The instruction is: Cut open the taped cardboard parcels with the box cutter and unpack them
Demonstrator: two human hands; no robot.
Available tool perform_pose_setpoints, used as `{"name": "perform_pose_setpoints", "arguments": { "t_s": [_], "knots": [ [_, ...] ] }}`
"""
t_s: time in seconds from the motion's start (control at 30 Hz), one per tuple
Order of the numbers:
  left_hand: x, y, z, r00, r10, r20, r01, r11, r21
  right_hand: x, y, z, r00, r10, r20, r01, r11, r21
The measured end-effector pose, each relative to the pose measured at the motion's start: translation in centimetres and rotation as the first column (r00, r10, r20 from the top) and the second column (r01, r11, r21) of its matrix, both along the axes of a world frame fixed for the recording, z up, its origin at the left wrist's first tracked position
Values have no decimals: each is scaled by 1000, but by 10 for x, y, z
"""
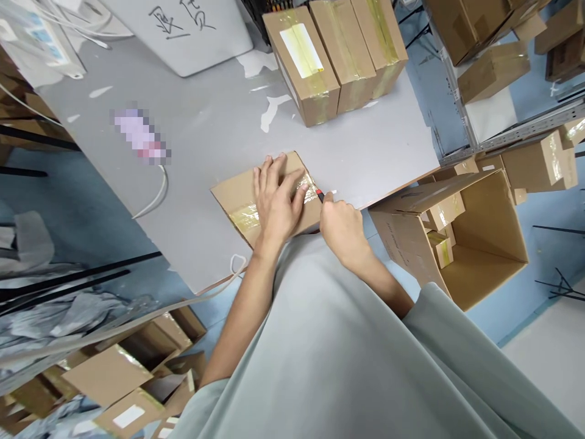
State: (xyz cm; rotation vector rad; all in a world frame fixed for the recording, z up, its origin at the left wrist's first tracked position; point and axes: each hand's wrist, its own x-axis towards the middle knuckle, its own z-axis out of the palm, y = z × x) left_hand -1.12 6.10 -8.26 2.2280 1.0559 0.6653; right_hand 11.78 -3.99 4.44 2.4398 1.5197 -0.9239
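Observation:
A cardboard box (235, 189) with shiny clear tape along its top lies at the table's front edge, close to my body. My left hand (277, 198) rests on its top face with fingers spread, pressing on the cardboard beside the tape. Wrapped into a fist, my right hand (342, 225) grips a red and black utility knife (320, 195). The knife's tip meets the taped right edge of the box; its blade is too small to make out.
Three taped cartons (350, 61) stand in a row at the table's back. A white board with handwriting (183, 30) lies left of them. A large open carton (484, 238) holding smaller boxes is at the right. A white cable (158, 198) crosses the table's left side.

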Motion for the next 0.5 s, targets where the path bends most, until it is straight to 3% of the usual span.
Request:
{"name": "perform_pose_setpoints", "arguments": {
  "t_s": [0.33,0.5],
  "knots": [
    [1,0,1,999,10,-31,-10,1000,21,8,-7,4,999,-33,0,33,999,10],
    [1,1,2,999,9,-40,-10,1000,-22,10,7,-11,999,-39,-14,39,998,40]
  ]
}}
